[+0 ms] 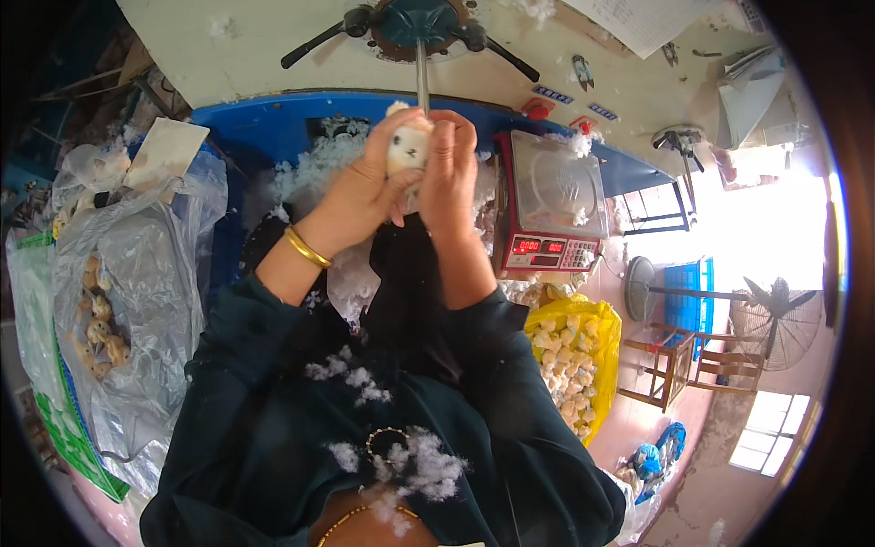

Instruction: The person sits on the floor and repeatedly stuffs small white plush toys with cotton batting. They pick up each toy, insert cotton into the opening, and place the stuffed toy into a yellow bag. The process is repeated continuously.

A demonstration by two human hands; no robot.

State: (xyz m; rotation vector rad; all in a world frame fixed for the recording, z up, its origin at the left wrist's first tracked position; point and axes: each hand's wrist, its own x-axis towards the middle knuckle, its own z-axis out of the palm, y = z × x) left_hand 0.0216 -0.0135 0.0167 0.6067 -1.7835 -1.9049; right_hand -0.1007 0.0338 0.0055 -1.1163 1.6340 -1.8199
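Note:
Both my hands close around a small cream plush toy point(407, 146) with a dark eye and a stitched face. My left hand point(365, 173), below a gold bangle, wraps its left side with the thumb across the front. From the right, my right hand point(447, 169) grips it with bent fingers. A thin metal nozzle point(422, 77) comes down from the machine head to the toy's top; whether its tip is inside the toy is hidden by my fingers. White stuffing fluff point(333, 155) lies in the blue tray point(260, 114) behind my left hand.
Right of my hands stands a red digital scale point(551, 201) with a lit display. A yellow bag point(609, 365) of small cream plush pieces sits below it. On the left, a clear plastic bag point(137, 273) holds brownish plush toys. Red buttons point(538, 109) line the machine edge.

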